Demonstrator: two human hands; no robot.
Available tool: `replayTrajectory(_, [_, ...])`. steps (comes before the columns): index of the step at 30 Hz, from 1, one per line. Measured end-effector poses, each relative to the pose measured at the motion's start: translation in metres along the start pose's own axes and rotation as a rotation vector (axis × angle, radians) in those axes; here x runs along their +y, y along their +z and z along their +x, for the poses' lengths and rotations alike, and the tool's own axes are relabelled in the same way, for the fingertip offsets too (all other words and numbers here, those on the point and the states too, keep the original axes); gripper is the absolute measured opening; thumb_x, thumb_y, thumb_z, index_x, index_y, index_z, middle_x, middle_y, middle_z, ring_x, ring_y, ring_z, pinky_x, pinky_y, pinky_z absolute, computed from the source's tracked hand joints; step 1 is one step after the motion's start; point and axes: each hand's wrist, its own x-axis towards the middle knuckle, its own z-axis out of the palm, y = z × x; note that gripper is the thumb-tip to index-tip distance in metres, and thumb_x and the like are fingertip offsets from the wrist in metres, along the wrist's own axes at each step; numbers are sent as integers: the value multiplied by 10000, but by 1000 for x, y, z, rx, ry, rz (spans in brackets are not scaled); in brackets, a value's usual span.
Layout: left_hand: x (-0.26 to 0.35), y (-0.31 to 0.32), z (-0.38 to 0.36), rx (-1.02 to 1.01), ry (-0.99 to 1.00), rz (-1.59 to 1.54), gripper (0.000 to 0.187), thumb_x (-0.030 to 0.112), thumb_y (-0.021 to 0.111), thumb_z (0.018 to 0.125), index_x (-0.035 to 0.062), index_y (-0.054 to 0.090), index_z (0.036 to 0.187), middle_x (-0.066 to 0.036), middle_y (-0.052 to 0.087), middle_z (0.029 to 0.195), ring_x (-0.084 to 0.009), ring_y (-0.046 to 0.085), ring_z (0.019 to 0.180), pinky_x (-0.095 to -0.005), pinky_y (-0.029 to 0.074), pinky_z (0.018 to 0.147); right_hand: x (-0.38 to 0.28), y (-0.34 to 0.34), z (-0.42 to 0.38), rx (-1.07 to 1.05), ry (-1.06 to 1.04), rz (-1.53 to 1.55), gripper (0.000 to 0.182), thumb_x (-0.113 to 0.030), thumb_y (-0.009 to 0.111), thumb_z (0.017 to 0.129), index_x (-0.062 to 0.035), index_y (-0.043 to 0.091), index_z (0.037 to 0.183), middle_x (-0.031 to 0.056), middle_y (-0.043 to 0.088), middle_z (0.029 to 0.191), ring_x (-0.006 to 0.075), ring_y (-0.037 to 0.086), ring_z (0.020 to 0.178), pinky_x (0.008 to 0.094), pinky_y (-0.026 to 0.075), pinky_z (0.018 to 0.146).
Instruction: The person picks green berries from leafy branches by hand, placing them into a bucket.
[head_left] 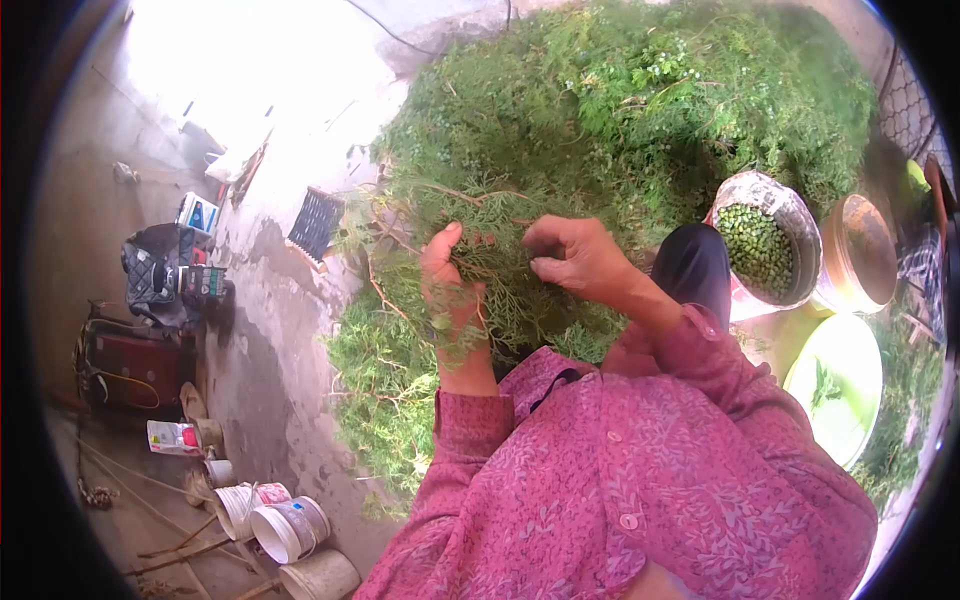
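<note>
My left hand (452, 285) is wrapped round a leafy evergreen branch (485, 262), its thumb pointing up and bits of foliage crossing the wrist. Thin brown twigs fan out to the left of it. Close by on the right, my right hand (588, 262) has its thumb and fingers pinched together at the branch's edge; whatever lies between the fingertips is too small to make out. A big heap of cut evergreen boughs (640, 110) with small pale cones spreads beyond both hands. Right of my knee, a bucket (808, 235) holds many small green cones (755, 252).
Beside the cone bucket stand another bucket (868, 250) and a pale green basin (858, 385) with a sprig inside. More greenery (375, 385) lies at lower left. Several white pails (290, 528), sticks and a dark red case (135, 365) are along the left side.
</note>
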Motion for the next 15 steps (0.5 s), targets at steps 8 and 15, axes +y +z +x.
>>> replayTrajectory(8, [-23,-44,15,-113,268,190,247,177,565,832,57,568,1048,-91,570,985,-172,547,908,-337,458,781,-71,14,-2,-119,-312,45,183,-65,665,727,-13,596,888,42,588,742,96,547,660,240,437,587])
replayTrajectory(15, [-23,-17,-7,-273,575,422,321,171,526,860,67,476,1159,-85,541,1039,-183,537,929,-337,452,827,-64,39,-2,-229,-345,-42,239,-150,681,703,-22,608,891,113,592,717,198,589,637,289,453,576])
